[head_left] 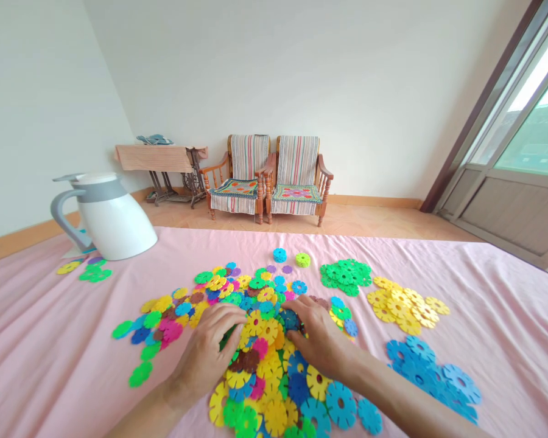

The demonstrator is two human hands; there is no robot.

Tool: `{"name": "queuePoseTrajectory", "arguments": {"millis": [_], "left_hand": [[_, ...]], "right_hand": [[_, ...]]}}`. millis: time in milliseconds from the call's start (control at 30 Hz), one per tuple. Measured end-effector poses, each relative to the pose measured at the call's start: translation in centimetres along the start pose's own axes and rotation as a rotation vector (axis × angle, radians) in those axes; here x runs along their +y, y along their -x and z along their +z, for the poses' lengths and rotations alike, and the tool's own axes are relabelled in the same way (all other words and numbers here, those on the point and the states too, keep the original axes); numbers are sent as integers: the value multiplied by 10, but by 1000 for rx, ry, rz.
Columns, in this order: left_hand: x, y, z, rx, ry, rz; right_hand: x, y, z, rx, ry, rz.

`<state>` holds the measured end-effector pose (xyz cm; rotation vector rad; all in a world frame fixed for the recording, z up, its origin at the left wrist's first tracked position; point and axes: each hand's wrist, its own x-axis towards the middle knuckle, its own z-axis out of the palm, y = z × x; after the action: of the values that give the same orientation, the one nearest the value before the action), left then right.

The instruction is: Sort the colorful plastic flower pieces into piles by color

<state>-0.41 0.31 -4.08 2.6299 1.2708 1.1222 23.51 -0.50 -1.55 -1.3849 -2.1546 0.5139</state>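
Head view: the left hand [205,350] curls its fingers down into a big mixed heap of plastic flower discs [265,359], maybe pinching one, hard to tell. The right hand [317,334] lies on it, fingers spread. Too many discs to count. Beside them on the pink sheet [506,340] sit a green pile [344,277], a yellow pile [399,304] and a blue pile [432,377]. Farther off stand a white jug [112,216], its inside unseen, and two striped chairs [267,179].

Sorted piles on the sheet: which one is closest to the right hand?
The green pile, just beyond the right hand; the yellow pile and blue pile lie farther right.
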Motion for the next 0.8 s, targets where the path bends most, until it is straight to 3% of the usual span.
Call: {"name": "queuePoseTrajectory", "arguments": {"millis": [233, 433, 667, 800], "left_hand": [[1, 3, -3, 7, 10, -53], [6, 3, -7, -7, 6, -64], [13, 0, -12, -120, 26, 66], [15, -2, -11, -114, 52, 85]], "right_hand": [[-17, -8, 7, 12, -242, -133], [2, -9, -12, 103, -136, -36], [-5, 11, -24, -83, -3, -68], [-13, 15, -25, -182, -1, -53]]}}
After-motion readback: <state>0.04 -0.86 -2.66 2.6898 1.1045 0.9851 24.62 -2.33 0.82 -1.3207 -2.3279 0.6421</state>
